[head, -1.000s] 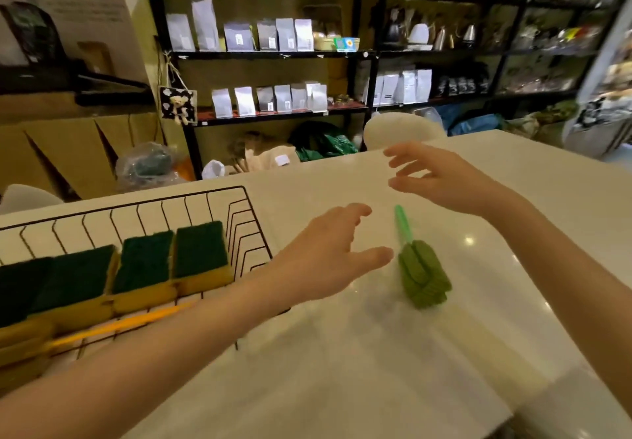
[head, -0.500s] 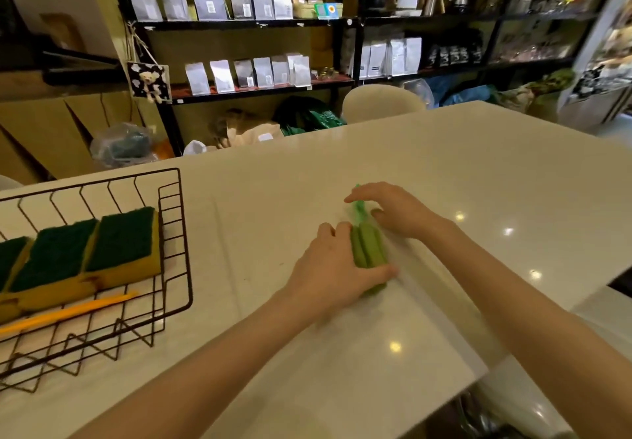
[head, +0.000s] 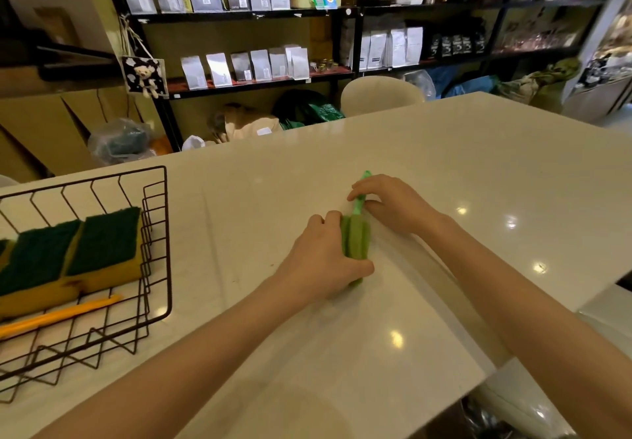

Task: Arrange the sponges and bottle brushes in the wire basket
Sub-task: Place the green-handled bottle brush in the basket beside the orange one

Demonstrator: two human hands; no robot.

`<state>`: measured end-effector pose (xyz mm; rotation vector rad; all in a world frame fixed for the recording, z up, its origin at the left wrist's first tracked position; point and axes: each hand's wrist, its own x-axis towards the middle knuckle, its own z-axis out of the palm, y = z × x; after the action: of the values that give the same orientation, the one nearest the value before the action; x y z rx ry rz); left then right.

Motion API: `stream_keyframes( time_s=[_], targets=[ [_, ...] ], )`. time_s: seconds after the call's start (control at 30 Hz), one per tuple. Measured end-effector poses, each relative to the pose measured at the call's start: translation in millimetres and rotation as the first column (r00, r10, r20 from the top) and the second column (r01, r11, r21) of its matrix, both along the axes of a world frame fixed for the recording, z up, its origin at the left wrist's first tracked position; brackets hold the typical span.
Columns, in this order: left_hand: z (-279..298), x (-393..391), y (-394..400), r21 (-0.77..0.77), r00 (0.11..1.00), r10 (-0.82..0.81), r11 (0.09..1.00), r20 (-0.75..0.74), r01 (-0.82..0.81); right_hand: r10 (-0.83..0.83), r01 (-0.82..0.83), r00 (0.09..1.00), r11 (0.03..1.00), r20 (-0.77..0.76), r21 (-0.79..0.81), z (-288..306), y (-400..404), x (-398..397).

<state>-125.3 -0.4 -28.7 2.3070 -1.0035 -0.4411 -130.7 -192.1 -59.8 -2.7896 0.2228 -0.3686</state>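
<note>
A green bottle brush (head: 356, 240) lies on the white table (head: 444, 171), its handle pointing away from me. My left hand (head: 321, 260) is closed around its spongy head. My right hand (head: 390, 202) pinches the thin green handle. At the left stands the black wire basket (head: 160, 233). Inside it, green-and-yellow sponges (head: 102, 250) lean in a row along the back. An orange brush handle (head: 61, 315) lies in front of them on the basket floor.
Black shelves (head: 246, 14) with silver and white pouches line the wall behind the table. A cream chair back (head: 379, 96) stands at the far edge. The table's near right corner (head: 478, 377) lies close to my right forearm.
Both hands came down from above the table onto the green brush and closed on it. The view shifted right, so the basket now sits further left.
</note>
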Motion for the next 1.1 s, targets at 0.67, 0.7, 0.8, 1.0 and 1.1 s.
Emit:
stream_keyframes(
  time_s=[0.67,0.7,0.8,1.0,1.1],
  targets=[
    [84.9,77.6,154.1,-0.217,0.971,0.172,0.967,0.165,-0.135,0.260,-0.232,0.944,0.961,0.204,-0.148,101.8,111.4,70.8],
    [85.9,79.3,164.0,-0.224,0.969,0.181,0.964,0.168,-0.142,0.273,-0.245,0.939,0.958,0.210,-0.152,104.9,121.2,73.9],
    [86.1,81.8,192.2,-0.245,0.964,0.201,0.957,0.177,-0.154,0.317,-0.282,0.921,0.944,0.228,-0.174,113.8,149.6,82.9],
    [84.7,94.0,256.5,-0.246,0.967,0.249,0.942,0.059,-0.227,0.389,-0.328,0.892,0.907,0.230,-0.264,120.9,206.9,95.6],
    [79.6,101.8,293.7,-0.252,0.960,0.278,0.926,-0.045,-0.280,0.419,-0.364,0.892,0.888,0.168,-0.280,113.1,238.3,97.2]
  ],
)
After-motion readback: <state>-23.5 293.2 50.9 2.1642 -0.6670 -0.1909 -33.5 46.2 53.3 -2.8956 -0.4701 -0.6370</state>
